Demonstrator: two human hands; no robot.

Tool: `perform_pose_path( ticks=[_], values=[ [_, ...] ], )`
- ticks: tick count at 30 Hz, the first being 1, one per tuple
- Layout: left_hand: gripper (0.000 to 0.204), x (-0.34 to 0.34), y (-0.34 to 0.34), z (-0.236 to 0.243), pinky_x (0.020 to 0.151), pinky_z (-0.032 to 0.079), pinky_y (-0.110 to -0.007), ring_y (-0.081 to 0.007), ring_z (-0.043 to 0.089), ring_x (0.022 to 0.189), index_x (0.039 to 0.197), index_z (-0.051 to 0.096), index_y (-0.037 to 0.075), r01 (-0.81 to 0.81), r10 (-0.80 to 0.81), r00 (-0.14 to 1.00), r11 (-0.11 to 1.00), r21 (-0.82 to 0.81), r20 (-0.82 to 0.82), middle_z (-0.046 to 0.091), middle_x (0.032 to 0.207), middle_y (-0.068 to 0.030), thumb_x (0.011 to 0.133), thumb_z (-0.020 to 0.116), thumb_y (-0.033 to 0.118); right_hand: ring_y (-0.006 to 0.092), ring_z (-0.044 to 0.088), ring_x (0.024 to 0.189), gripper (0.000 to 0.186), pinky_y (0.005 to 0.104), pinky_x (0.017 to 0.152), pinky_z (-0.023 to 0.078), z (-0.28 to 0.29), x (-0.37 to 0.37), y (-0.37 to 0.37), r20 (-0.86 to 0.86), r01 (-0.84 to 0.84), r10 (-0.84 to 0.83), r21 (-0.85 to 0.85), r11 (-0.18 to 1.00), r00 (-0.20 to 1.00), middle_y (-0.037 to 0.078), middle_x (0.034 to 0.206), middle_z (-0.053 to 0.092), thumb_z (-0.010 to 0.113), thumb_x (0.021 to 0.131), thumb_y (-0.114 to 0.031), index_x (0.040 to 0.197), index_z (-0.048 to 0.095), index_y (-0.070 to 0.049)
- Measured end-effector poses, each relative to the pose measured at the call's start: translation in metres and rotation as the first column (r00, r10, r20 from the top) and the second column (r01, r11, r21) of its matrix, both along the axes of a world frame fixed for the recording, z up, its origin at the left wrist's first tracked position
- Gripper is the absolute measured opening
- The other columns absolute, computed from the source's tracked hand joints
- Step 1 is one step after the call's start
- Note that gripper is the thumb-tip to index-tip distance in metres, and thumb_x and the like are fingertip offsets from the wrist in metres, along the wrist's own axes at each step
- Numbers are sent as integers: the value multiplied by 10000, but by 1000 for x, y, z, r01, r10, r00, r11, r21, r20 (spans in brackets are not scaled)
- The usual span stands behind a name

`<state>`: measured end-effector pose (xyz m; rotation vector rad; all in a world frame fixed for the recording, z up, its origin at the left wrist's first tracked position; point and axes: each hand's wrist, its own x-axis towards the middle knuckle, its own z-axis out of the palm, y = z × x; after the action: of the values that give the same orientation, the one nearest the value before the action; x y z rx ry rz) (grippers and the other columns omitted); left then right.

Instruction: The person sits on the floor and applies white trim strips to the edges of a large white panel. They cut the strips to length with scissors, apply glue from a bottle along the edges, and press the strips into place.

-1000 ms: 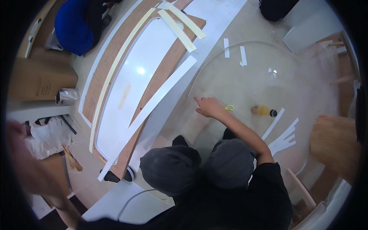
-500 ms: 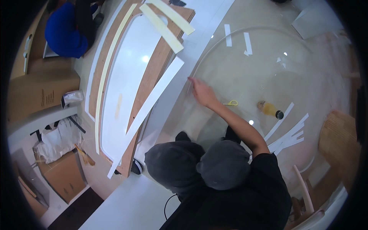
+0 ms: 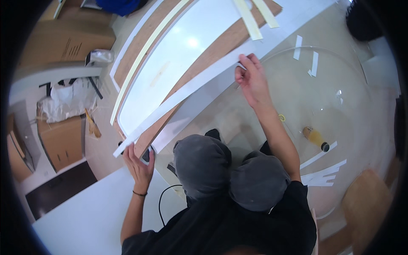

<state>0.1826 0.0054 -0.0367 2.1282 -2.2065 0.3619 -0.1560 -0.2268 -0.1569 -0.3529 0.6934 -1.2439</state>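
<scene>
A long white strip point(image 3: 187, 93) lies slantwise along the near edge of a wooden frame point(image 3: 212, 46) around a glossy white panel point(image 3: 178, 42). My right hand point(image 3: 255, 83) is at the strip's far end, its bent fingers pinching the edge. At the near-left end, my left hand point(image 3: 139, 168) has its fingertips against the strip, with the thumb spread away. Pale yellow strips point(image 3: 248, 21) cross the far end of the frame, and a longer yellow strip point(image 3: 151, 42) runs along its left side.
On a round transparent tabletop at right are a bottle of yellow drink point(image 3: 315, 137), cut white strips point(image 3: 325, 175) and yellow-handled scissors point(image 3: 281, 117). Cardboard boxes point(image 3: 63, 138) and a plastic bag point(image 3: 70, 102) stand at left. A person in blue point(image 3: 121, 5) is at the upper left.
My left hand has come into view at the strip's near end. My right hand has moved from over the round tabletop to the strip's far end. The whole view has shifted.
</scene>
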Motion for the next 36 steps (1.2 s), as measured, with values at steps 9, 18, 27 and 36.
perform_pose_path(
  ticks=[9,18,27,36],
  values=[
    [329,28,-21,-3,863,424,-409,-283,561,1017,1162,649,93,18,-16,998,999,-35,68,612,1098,-89,854,759,127,175,561,875,300,327,767,465,-5,-10,25,246,129,-85,-168,977,966,89,1004,576,484,1032,-260,1274,456,-84],
    [294,46,-15,-13,794,544,-397,-314,631,1001,1006,597,11,108,-104,994,987,-120,41,665,1191,-109,744,710,-62,168,600,992,417,334,873,515,20,-7,24,-92,183,-194,-115,976,977,104,1098,594,606,980,-132,1343,422,-38],
    [312,66,-16,-24,856,551,-401,-324,627,1066,1070,614,29,123,-125,991,992,-41,-57,663,1239,-116,787,728,-35,183,672,905,306,336,712,616,10,10,16,-259,245,-249,-50,968,933,94,1045,615,636,991,-153,1213,460,-36],
    [243,58,-2,-37,949,494,-425,-338,574,1155,1156,630,17,-42,37,978,999,-16,-206,575,1348,-174,917,674,20,170,650,867,283,317,677,569,4,9,12,-291,213,-211,-25,977,933,66,1007,623,637,1001,-244,1167,503,-57]
  ],
)
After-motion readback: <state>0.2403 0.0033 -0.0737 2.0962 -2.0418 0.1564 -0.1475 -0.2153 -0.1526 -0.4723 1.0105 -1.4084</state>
